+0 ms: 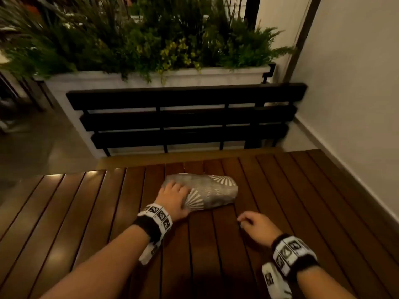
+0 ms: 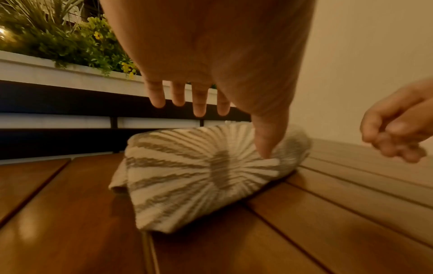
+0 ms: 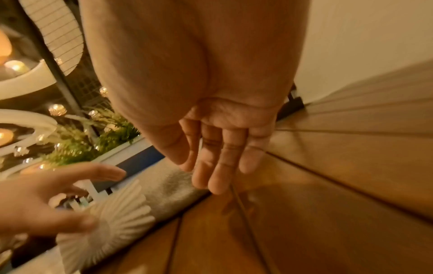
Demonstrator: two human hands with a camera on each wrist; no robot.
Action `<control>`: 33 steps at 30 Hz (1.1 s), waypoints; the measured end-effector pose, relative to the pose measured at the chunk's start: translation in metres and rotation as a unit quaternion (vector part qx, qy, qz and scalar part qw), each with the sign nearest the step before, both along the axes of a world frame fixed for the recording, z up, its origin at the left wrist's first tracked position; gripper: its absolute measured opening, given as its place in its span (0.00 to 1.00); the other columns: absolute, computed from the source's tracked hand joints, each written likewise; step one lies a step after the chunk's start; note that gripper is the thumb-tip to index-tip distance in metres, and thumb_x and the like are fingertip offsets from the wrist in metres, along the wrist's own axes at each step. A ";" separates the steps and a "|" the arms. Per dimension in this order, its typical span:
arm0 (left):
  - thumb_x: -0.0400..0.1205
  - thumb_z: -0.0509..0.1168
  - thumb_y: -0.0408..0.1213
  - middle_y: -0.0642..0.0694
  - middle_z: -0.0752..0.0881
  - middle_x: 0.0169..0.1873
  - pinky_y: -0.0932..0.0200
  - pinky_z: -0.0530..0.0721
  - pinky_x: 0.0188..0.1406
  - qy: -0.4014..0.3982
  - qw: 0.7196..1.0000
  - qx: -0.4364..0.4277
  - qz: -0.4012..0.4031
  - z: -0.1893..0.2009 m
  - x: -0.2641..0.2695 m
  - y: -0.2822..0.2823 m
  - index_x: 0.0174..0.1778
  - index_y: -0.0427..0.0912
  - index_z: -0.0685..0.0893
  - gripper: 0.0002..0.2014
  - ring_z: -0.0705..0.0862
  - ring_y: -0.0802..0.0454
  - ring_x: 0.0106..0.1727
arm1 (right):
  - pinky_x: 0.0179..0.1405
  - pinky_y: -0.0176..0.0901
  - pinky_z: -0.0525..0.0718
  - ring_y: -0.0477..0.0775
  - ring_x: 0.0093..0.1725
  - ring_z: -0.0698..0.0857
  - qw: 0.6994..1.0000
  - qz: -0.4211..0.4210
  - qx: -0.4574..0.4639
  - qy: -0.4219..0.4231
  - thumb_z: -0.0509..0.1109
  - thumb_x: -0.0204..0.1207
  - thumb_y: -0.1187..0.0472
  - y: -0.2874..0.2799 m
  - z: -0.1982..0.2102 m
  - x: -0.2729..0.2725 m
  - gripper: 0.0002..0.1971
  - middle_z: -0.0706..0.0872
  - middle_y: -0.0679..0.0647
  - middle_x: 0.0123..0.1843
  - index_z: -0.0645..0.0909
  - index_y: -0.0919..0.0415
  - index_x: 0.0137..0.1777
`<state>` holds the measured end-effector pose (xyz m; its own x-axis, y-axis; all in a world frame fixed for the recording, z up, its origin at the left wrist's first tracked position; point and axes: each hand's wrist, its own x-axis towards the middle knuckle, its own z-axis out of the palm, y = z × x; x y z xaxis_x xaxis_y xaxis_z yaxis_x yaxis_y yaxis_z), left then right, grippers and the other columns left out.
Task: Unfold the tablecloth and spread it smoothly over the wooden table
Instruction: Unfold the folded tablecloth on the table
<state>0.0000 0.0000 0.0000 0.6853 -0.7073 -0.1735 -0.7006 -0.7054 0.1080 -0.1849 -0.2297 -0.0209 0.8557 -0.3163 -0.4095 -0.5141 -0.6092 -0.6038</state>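
Left hand (image 1: 172, 198) is resting open on folded tablecloth (image 1: 212, 192), thumb touching its near edge; cloth is lying mid desk (image 1: 302, 190). Right hand (image 1: 258, 227) is hovering beside, loosely curled, empty. Fabric looks soft, light; pinch a loose corner.

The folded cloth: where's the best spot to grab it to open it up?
Probably the cloth's loose layered edge at the near left corner, beside the left hand; pinch the top layer from the near side and lift. The right end looks like a rounded fold with no edge.
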 end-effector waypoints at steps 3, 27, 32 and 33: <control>0.64 0.72 0.66 0.46 0.56 0.83 0.36 0.54 0.80 0.002 0.998 0.064 0.001 -0.009 0.035 -0.010 0.83 0.53 0.51 0.55 0.49 0.38 0.84 | 0.39 0.47 0.82 0.49 0.36 0.83 0.996 -0.031 0.084 -0.031 0.66 0.79 0.60 0.004 -0.005 0.047 0.08 0.88 0.55 0.44 0.81 0.43 0.48; 0.71 0.71 0.63 0.44 0.76 0.70 0.51 0.80 0.64 0.341 0.862 -0.181 0.328 -0.050 -0.006 -0.032 0.77 0.41 0.67 0.44 0.78 0.45 0.68 | 0.76 0.58 0.66 0.62 0.79 0.65 0.996 -0.003 0.089 -0.019 0.70 0.76 0.45 0.036 -0.020 0.130 0.50 0.55 0.61 0.82 0.33 0.46 0.83; 0.74 0.75 0.51 0.42 0.86 0.58 0.54 0.85 0.48 0.461 0.754 -0.262 0.388 -0.045 0.005 -0.012 0.66 0.37 0.79 0.30 0.86 0.46 0.54 | 0.76 0.56 0.65 0.61 0.80 0.63 0.992 0.062 0.109 0.018 0.61 0.81 0.43 0.044 -0.018 0.130 0.44 0.52 0.57 0.84 0.31 0.47 0.83; 0.74 0.75 0.49 0.42 0.87 0.57 0.50 0.86 0.53 0.478 0.739 -0.276 0.386 -0.041 0.006 -0.006 0.66 0.37 0.80 0.28 0.87 0.46 0.54 | 0.78 0.56 0.64 0.60 0.81 0.61 0.990 0.075 0.121 0.026 0.60 0.81 0.42 0.045 -0.016 0.130 0.43 0.51 0.56 0.85 0.32 0.47 0.83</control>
<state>0.0062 -0.0061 -0.0411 0.6721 -0.3140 -0.6706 0.4698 -0.5192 0.7139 -0.0553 -0.1851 -0.0367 0.8611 -0.0753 -0.5029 -0.4638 -0.5220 -0.7159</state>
